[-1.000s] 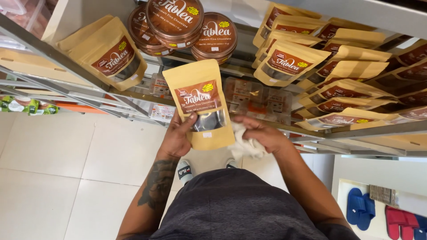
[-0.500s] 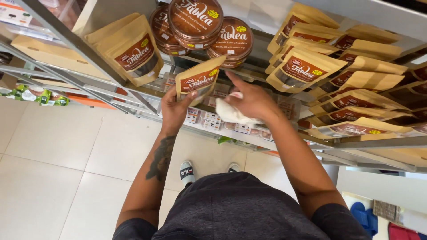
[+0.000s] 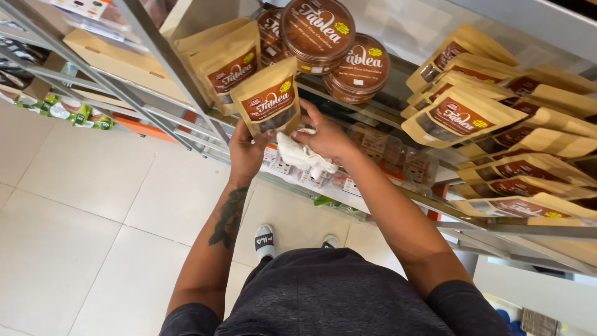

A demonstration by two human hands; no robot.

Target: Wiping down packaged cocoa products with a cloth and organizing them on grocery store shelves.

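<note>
We looked down from a head-worn camera at a person standing before a glass shelf [image 3: 429, 199] in a shop. Our view took in both bare arms reaching up and forward. The left hand [image 3: 245, 152], on a forearm marked with a dark tattoo, was closed around the lower edge of a tan stand-up pouch [image 3: 272, 102] with a brown label and a small clear window. The pouch stood upright, tilted slightly, at the front of the shelf, just beside a second tan pouch [image 3: 225, 65] of the same kind to its left.

The right hand [image 3: 326, 140] rested against the pouch's right lower corner, its fingers curled around a crumpled white cloth [image 3: 301, 157] that hung beneath the palm. We could see that this hand gripped the cloth while also touching the pouch.

Directly behind the held pouch sat three round brown tubs [image 3: 318, 28], stacked and overlapping. To the right, many more tan pouches [image 3: 457, 118] lay leaning in rows across the shelf. Small wrapped packets showed dimly through the glass below.

Further left, metal shelf rails ran diagonally, with green and white packets [image 3: 74, 112] on a lower level. Beneath everything lay a pale tiled floor [image 3: 93, 218], and we made out the person's dark shirt and two sandalled feet [image 3: 264, 241].
</note>
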